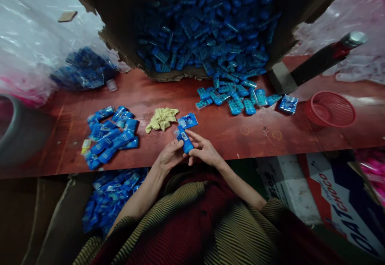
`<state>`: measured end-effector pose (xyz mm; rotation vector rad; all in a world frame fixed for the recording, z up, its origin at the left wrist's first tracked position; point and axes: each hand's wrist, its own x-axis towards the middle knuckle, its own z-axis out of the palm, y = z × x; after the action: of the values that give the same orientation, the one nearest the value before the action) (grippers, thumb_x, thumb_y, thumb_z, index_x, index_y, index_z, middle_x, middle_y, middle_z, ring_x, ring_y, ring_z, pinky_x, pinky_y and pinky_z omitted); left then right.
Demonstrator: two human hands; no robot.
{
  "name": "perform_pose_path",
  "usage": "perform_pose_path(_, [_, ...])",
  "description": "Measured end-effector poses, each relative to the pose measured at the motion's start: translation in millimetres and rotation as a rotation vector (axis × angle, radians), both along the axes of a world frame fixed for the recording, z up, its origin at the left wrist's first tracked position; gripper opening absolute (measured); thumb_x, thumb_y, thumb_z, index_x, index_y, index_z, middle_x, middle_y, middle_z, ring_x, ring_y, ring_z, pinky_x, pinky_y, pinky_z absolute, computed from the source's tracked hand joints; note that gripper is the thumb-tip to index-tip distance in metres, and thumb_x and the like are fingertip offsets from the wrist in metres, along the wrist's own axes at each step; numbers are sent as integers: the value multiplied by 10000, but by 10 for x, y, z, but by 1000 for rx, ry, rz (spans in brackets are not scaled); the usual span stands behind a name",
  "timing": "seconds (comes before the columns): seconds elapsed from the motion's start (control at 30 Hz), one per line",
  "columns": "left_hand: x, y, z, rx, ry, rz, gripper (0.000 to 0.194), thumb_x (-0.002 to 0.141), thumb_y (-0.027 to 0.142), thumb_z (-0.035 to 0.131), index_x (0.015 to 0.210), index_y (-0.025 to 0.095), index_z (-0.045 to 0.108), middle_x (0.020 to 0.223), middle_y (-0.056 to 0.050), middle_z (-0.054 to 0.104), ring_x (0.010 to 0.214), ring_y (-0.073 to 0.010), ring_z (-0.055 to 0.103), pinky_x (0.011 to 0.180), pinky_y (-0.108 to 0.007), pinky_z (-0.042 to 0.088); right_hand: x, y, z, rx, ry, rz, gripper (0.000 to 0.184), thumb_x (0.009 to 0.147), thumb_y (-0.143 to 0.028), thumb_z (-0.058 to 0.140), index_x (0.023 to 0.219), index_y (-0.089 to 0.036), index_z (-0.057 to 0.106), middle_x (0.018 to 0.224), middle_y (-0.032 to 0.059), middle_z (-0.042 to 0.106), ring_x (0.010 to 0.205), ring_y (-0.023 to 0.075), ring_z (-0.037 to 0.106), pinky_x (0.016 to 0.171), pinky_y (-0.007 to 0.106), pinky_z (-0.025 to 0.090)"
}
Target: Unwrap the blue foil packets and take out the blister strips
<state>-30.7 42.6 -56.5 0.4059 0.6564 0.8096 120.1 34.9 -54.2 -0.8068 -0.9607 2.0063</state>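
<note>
Over the table's front edge, a small blue container with a printed label (185, 139) is held between both my hands. My left hand (171, 154) grips its left side, thumb pressed against it. My right hand (207, 149) closes on the other side, thumb near its lower rounded end and fingers along the upper part. Just beyond my fingertips lies a flat blue printed sleeve (189, 120). A crumpled yellow cloth (162, 119) is left of it. Farther left is a pile of blue labelled containers (112, 136).
Unlabelled blue containers (234, 94) spill from a torn cardboard box (104, 40) at the back. A hammer (319, 64) and a red basket (330, 110) stand right. A grey bucket (18, 132) is far left. More blue packs (116, 200) lie below the table (216, 136).
</note>
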Motion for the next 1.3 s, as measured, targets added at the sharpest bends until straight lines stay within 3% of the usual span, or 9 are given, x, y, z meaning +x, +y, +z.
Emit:
perform_pose_path(0.1, [36,-21,9,17,39,9,334,668,358,747,879,117,650,696,-40,661,470,-103,503,470,-250,464,0,3,13,-11,-12,-8,815,682,-176,654,1419,-236,310,692,-55,677,458,92,617,425,187,513])
perform_pose_path(0.3, [99,-88,53,45,54,-35,392,661,489,726,752,121,624,471,14,515,426,-157,544,467,-270,449,25,-26,4,-47,-44,0,831,705,-256,664,1436,-210,272,634,-45,676,463,109,629,443,205,516])
perform_pose_path(0.5, [175,-158,52,39,74,3,412,690,512,695,654,114,595,455,10,487,422,-123,513,461,-234,423,39,-65,-14,-56,-94,-26,823,713,-326,668,1430,-182,291,578,-49,663,455,117,631,459,213,518])
perform_pose_path(0.73, [236,-200,50,-1,119,141,421,650,518,725,713,113,633,489,13,505,417,-77,420,365,-178,346,-72,-123,-90,0,-152,-214,665,744,-411,644,1336,-176,454,510,-79,610,404,88,586,434,192,509])
perform_pose_path(0.97, [269,-223,39,-20,106,168,442,711,539,665,804,107,646,390,42,445,299,-65,366,315,-170,287,-187,-150,-126,-132,-55,-243,690,749,-509,619,1318,-153,456,473,-58,606,348,111,570,378,201,495])
perform_pose_path(1.03, [265,-208,34,-49,77,169,430,750,527,631,828,104,646,386,35,458,301,-79,394,331,-181,320,-176,-121,-113,-164,-49,-216,701,754,-514,611,1327,-151,435,469,-55,609,341,113,569,364,191,484])
perform_pose_path(1.17, [199,-172,39,-71,10,134,376,821,481,559,859,116,642,435,-4,538,416,-155,546,485,-268,481,-98,-32,-73,-181,10,-28,764,757,-474,622,1390,-162,328,532,-33,655,377,126,605,352,171,464])
perform_pose_path(1.3, [143,-182,17,-30,-14,120,351,815,464,574,838,121,642,444,-7,546,429,-173,567,525,-292,492,-87,-10,-87,-190,24,29,783,758,-459,625,1407,-177,289,563,-26,670,389,128,614,347,162,450])
